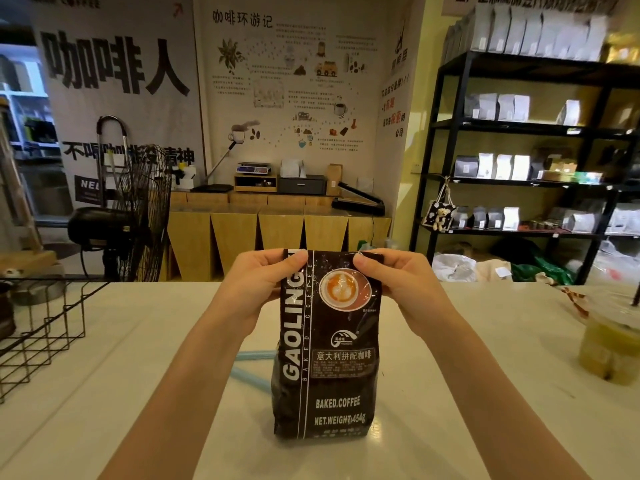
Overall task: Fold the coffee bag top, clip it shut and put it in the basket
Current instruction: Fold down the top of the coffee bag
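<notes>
Both forearms reach forward from the lower corners and meet at the top of the coffee bag (pixel 327 344). Left hand (pixel 258 282) grips the bag's upper left corner, thumb on the front face, fingers curled behind. Right hand (pixel 403 285) pinches the upper right corner the same way, thumb pressed on the front near the top edge. Both hands are clenched on the bag.

Bag stands upright on its base on the white surface (pixel 467 393), long axis vertical, printed front toward the person, top edge uppermost and held level between the hands. Top looks flattened; whether it is folded over I cannot tell.

Just behind the bag's lower left, a pale blue object (pixel 251 374) lies on the surface, partly hidden. Black wire basket (pixel 45 337) sits at the left edge, well apart from the bag. A yellowish container (pixel 611 351) sits at the right edge.

Beyond the surface: a black floor fan (pixel 138 216) at left, a wooden counter (pixel 277 233) against the poster-covered back wall, and black shelves (pixel 519 150) of pale bags at right.
</notes>
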